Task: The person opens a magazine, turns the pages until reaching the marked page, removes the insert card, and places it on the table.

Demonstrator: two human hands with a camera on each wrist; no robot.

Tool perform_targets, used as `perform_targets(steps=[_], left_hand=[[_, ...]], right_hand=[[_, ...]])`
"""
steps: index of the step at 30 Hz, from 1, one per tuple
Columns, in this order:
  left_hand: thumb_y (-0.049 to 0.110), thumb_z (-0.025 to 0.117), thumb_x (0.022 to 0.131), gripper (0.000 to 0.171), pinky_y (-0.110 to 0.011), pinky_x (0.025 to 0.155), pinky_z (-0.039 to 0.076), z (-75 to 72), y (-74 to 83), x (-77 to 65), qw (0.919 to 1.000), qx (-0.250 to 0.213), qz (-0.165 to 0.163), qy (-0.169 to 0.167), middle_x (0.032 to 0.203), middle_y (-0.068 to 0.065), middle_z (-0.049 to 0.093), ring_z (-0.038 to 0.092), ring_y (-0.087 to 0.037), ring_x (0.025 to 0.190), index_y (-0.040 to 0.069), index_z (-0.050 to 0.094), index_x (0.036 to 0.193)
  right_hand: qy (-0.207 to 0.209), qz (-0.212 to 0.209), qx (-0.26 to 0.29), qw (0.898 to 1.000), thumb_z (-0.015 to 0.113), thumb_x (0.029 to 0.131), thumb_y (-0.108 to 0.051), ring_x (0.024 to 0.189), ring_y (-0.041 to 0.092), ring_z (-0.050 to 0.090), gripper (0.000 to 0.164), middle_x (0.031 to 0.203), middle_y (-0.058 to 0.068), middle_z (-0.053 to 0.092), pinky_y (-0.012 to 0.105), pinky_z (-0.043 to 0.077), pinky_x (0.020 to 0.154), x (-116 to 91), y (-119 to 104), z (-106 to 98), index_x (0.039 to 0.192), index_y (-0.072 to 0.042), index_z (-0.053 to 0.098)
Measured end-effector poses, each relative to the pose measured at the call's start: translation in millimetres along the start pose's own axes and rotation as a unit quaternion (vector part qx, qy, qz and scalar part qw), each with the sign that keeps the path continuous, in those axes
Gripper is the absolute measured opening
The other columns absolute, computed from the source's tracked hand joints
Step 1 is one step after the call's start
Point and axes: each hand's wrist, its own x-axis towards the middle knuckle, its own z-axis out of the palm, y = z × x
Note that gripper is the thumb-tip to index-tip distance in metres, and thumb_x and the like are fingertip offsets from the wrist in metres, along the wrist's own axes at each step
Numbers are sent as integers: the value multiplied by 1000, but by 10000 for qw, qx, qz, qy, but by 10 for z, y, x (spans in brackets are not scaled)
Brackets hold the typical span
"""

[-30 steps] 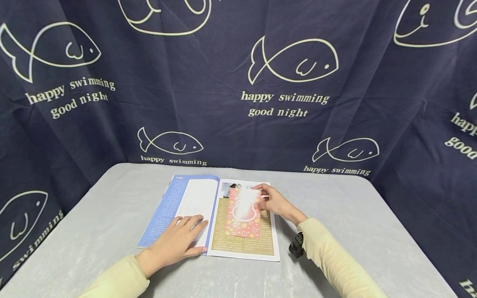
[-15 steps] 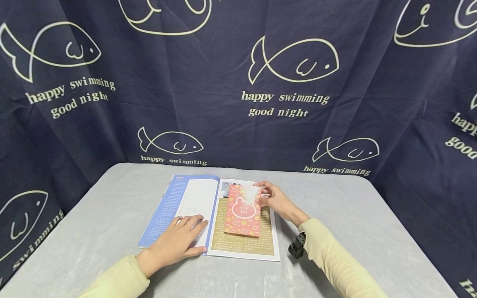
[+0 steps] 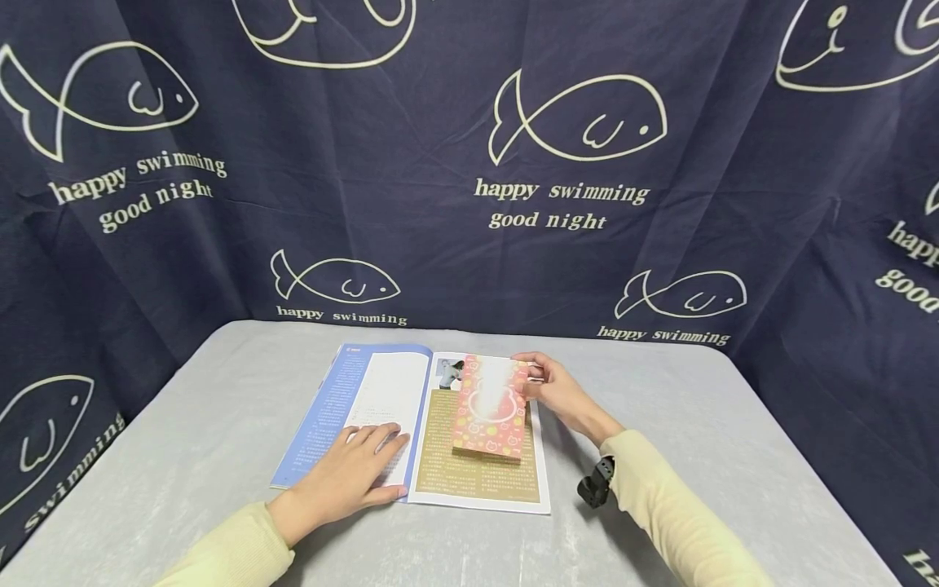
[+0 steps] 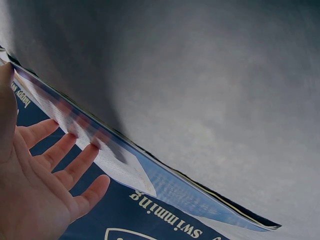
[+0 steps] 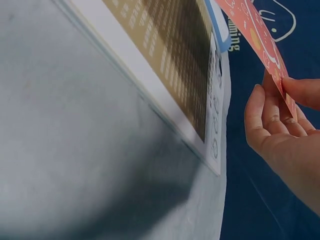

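Observation:
A magazine (image 3: 480,487) lies spread on the table, its left page blue and white, its right page gold with rows of print. My left hand (image 3: 350,473) rests on the left page near the fold, fingers extended; the left wrist view shows these fingertips touching the page. Over the right page is a glossy pink-red card (image 3: 484,436) with a bear-face print and glare on its upper half. My right hand (image 3: 565,399) pinches its upper right edge. In the right wrist view the thumb presses the card (image 5: 257,37) against the fingers, raised above the page.
A grey cloth covers the table (image 3: 660,391). Behind and beside it hangs a dark blue curtain (image 3: 440,212) with fish drawings and lettering. A black device (image 3: 596,483) sits at the right wrist.
My right hand has carried the card slightly right and away from me, and the card's tilt has shifted, altering the glare. The left hand and magazine stay put.

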Motion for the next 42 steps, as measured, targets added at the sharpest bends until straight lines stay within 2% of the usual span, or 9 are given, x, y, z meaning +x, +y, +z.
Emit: perform_targets(steps=[7, 23, 32, 42], left_hand=[[58, 52, 82, 64, -45, 89, 39, 11, -1, 3, 9999, 5, 53, 101, 126, -7, 50, 51, -25, 111, 12, 50, 127], [58, 53, 82, 64, -45, 89, 39, 20, -6, 4, 9999, 26, 67, 103, 126, -7, 51, 51, -25, 110, 12, 50, 127], [58, 52, 82, 64, -45, 88, 39, 9, -4, -2, 9999, 34, 77, 119, 125, -7, 51, 51, -25, 110, 11, 50, 127], [56, 54, 82, 64, -46, 89, 39, 0, 0, 0, 10000, -33, 47, 70, 126, -7, 51, 51, -25, 111, 11, 50, 127]], right_hand=[[17, -43, 11, 10000, 50, 80, 8, 81, 10, 61, 52, 106, 16, 60, 31, 52, 74, -62, 28, -135, 130, 5, 35], [119, 211, -14, 9997, 50, 81, 7, 81, 9, 61, 53, 100, 5, 61, 28, 51, 71, -219, 111, -516, 131, 6, 33], [88, 416, -28, 9991, 49, 80, 8, 79, 9, 60, 56, 97, 4, 60, 25, 52, 68, -324, 111, -739, 132, 7, 31], [173, 436, -97, 9989, 46, 82, 8, 76, 6, 58, 55, 92, -1, 60, 23, 51, 67, -395, 148, -990, 133, 9, 27]])
